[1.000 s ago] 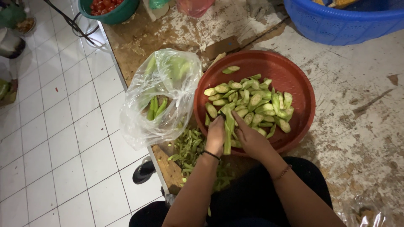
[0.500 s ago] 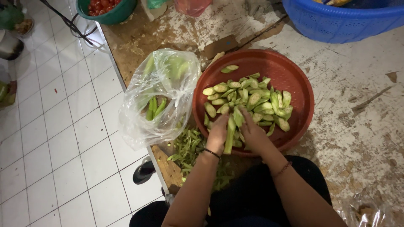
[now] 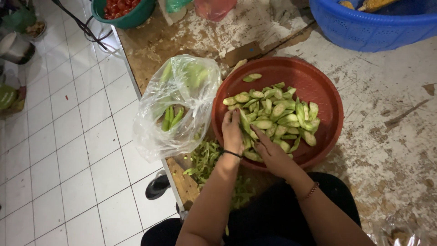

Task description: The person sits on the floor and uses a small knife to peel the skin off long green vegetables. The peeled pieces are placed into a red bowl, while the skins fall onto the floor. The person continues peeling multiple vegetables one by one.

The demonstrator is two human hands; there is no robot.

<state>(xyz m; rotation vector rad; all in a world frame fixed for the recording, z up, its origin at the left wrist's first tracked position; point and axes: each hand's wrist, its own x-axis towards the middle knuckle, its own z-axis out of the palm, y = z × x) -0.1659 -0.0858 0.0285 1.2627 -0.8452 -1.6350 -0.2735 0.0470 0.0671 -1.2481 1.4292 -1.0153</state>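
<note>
Over 1 red basin (image 3: 318, 82), 2 hands (image 3: 233, 132) (image 3: 273, 152), fingers closed on 1 green pod (image 3: 246, 125) among many slices (image 3: 277, 111).

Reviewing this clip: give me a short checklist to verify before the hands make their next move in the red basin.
1. Both hands in view: left hand and right hand over the red basin: ok.
2. Green vegetable slices contained in the basin: ok.
3. What the fingers grip: cannot tell.
4. Clear plastic bag with whole green pieces fully on the table: not ok, it overhangs the edge.
5. Peelings kept out of the basin: ok.
</note>
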